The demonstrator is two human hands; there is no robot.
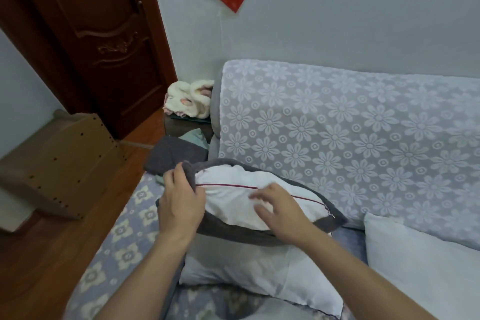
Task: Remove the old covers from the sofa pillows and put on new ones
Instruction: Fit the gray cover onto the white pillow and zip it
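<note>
At the centre, the left hand (pixel 180 204) pinches the edge of a grey cover (pixel 233 232) around a white pillow (pixel 233 195), its red zip (pixel 226 185) open. The right hand (pixel 279 212) rests on the pillow with fingers spread. Another white pillow (pixel 249 275) lies at 6 o'clock, a brown door (pixel 98 34) at 10 o'clock.

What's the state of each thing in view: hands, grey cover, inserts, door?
left hand: grips the grey cover's edge at the opening
right hand: fingers relaxed, on the white insert
grey cover: unzipped, gaping open
white insert: partly inside the cover, top exposed
bare pillow: uncovered, lying under the grey one
door: closed
</note>
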